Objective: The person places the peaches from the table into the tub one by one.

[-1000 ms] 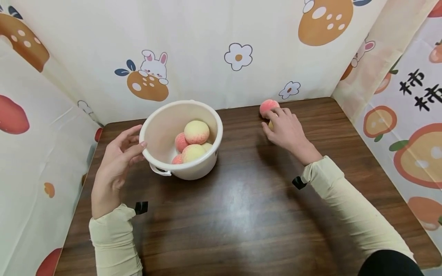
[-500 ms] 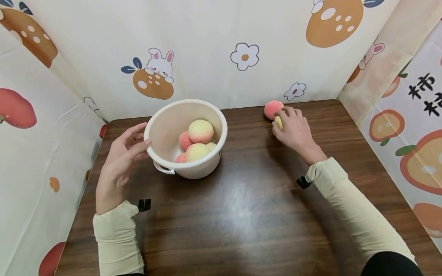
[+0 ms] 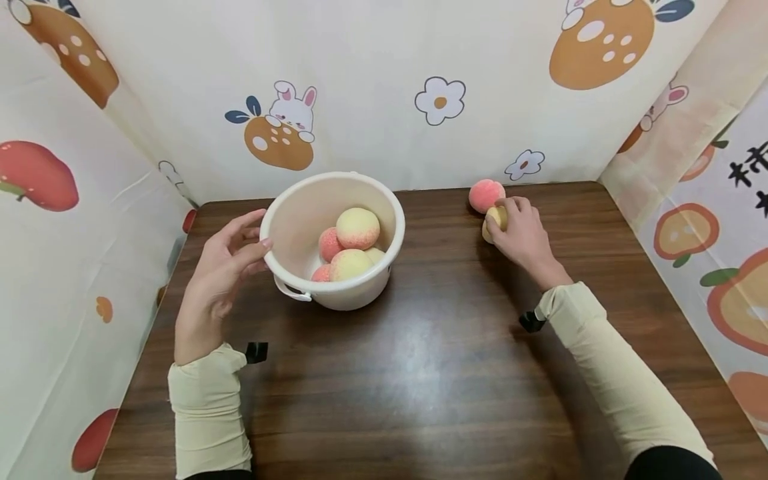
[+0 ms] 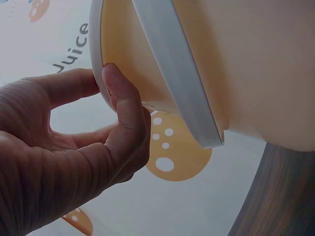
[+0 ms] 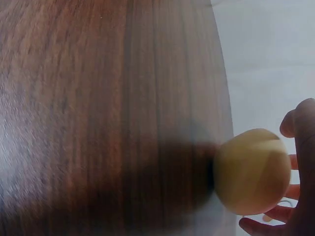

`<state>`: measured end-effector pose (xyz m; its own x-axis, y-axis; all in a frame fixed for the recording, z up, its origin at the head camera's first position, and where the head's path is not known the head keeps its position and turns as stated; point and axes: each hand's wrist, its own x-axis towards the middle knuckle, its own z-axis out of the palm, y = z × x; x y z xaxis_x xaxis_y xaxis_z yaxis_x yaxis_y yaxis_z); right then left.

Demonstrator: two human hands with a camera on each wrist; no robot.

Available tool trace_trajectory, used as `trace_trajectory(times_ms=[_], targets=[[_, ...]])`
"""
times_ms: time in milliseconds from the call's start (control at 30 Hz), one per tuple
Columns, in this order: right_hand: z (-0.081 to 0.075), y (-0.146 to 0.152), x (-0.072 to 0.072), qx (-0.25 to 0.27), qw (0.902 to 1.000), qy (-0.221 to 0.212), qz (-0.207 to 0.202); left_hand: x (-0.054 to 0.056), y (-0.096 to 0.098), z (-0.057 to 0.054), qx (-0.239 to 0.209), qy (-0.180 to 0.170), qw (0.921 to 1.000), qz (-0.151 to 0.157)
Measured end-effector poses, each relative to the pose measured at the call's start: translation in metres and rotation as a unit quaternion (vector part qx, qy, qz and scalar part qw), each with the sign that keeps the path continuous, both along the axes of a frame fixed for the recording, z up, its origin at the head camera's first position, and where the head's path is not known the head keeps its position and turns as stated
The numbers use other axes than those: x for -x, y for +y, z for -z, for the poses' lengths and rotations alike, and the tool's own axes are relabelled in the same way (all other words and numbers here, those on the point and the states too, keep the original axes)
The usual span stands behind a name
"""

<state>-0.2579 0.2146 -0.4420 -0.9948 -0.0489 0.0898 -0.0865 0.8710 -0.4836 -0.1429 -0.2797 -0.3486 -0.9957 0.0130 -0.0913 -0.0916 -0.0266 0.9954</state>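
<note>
A white plastic bucket [image 3: 359, 295] stands at the left of the wooden table. Several toy-like peaches lie inside, among them a yellow-and-pink peach [image 3: 358, 229]. My left hand [image 3: 223, 277] pinches the left rim [image 4: 96, 44] between thumb and fingers. At the back right, my right hand [image 3: 528, 235] holds a yellow peach [image 5: 252, 172] with its fingers around the far side. Part of that peach is covered by the hand in the head view. Just behind it sits a pink peach [image 3: 486, 195], close to the fingertips.
A curtain with printed fruit [image 3: 279, 143] and flowers hangs along the back edge of the dark table [image 3: 420, 373]. Similar printed cloths [image 3: 684, 233] hang at both sides. The bucket's white handle [image 4: 179, 73] hangs low at its left side.
The view has shifted slightly, so everything sits further right. More of the yellow peach shows in my right hand, and it stands a little further from the pink peach. My left hand stays on the rim.
</note>
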Motion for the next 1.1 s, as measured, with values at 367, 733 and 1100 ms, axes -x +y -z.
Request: trace_trajectory(times_ms=[367, 733, 1100], targets=[[0.019, -0.004, 0.004, 0.045, 0.9975, 0.038, 0.040, -0.001, 0.001, 0.004, -0.016, -0.002, 0.9999, 0.000], [0.038, -0.006, 0.008, 0.064, 0.9924, 0.092, 0.053, 0.002, 0.000, 0.002, -0.007, -0.001, 1.0000, -0.001], [0.041, -0.006, 0.010, 0.078, 0.9899, 0.109, 0.045, 0.002, -0.001, 0.002, -0.007, 0.002, 1.0000, 0.006]])
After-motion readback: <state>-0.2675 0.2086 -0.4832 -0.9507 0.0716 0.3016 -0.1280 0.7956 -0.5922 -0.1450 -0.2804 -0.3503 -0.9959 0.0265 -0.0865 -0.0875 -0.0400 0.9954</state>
